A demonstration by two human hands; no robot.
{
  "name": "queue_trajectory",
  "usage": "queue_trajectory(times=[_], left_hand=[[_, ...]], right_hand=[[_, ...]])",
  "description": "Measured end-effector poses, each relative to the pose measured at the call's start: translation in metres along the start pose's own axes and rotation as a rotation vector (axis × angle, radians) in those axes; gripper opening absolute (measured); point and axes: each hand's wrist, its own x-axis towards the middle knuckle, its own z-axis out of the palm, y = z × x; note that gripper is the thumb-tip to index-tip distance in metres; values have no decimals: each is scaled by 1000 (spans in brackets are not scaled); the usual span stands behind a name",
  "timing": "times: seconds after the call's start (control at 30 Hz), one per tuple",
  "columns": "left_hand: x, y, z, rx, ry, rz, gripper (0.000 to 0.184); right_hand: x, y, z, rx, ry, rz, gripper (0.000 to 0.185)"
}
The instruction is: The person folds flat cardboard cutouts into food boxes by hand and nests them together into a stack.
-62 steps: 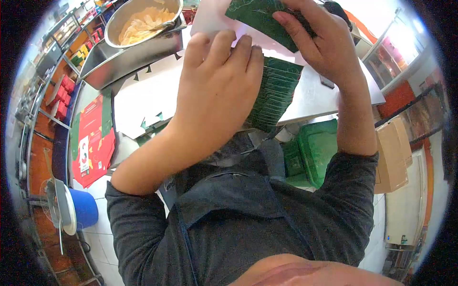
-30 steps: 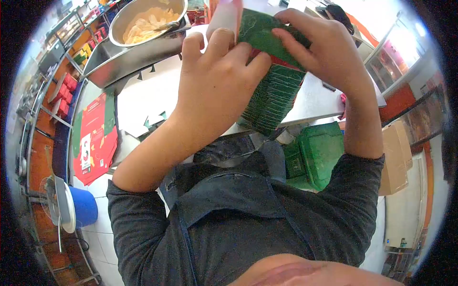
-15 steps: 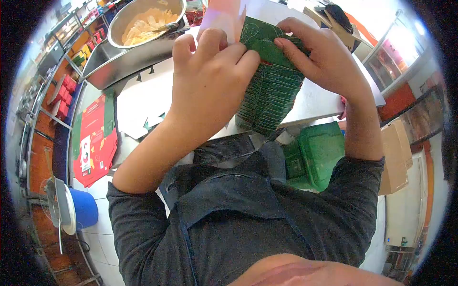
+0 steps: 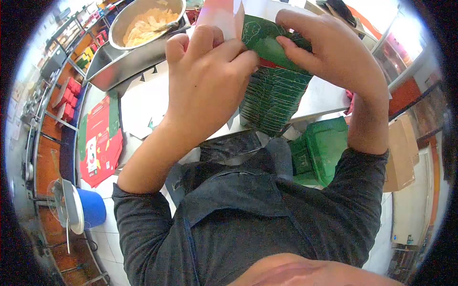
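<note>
A green printed carton (image 4: 263, 42), its pale inner side (image 4: 220, 16) showing at the left, is between my two hands. My left hand (image 4: 205, 90) has its fingers curled on the carton's left part, and the fingertips are partly hidden. With thumb and fingers, my right hand (image 4: 341, 55) grips the green panel at its right side. Directly below is a tight stack of similar green cartons (image 4: 275, 97) with many thin edges, reaching over the table's front edge. A narrow red strip shows between the held carton and this stack.
Flat red and green cartons (image 4: 101, 150) lie at the table's left, beside white sheets (image 4: 143, 102). Behind them, a metal bowl (image 4: 117, 28) of pale food rests over a steel tray (image 4: 112, 69). Below the table are a green crate (image 4: 327, 148) and a blue bucket (image 4: 93, 209).
My right hand has shifted slightly up and right, and the held panel has lifted, showing more red beneath it. My left hand keeps its hold. The whole view has moved a little.
</note>
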Motion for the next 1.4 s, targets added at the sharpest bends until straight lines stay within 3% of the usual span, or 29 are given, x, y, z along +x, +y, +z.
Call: queue_trajectory(times=[0.1,0.3,0.6,0.7,0.8,0.83,0.87,0.9,1.0,1.07,1.1,1.2,1.23,1.4], left_hand=[[4,4,-13,15,-3,-20,2],[-1,-5,1,78,-11,26,5],[-6,-8,11,-56,22,-20,9],[-9,-15,15,-49,6,-8,10],[-12,-26,19,-128,25,-13,11],[-9,-31,17,-113,5,6,13],[-10,-39,23,-178,32,2,14],[-12,-48,35,-241,59,-4,15],[-18,-75,61,-264,115,56,19],[-15,-82,68,-285,139,47,17],[-14,-88,68,-295,107,73,27],[-15,-87,72,-358,98,-79,39],[-18,-86,72,-463,19,-220,40],[14,-72,52,-364,-9,-118,25]], right_hand=[[3,1,-3,2,-90,-96,25],[6,-5,13,25,-168,-50,27],[1,-6,21,97,-127,3,26],[11,-13,0,121,-348,75,29],[0,26,-5,539,-104,164,34],[-6,70,-8,298,-75,-3,41],[4,61,-11,387,122,272,37],[5,62,-16,356,152,462,44],[3,97,7,271,-16,656,46],[-10,99,20,326,-70,561,46],[-15,98,20,352,-98,512,47],[-25,89,13,420,-38,507,46],[-27,89,11,389,-31,509,46],[-24,86,0,334,-13,529,47]])
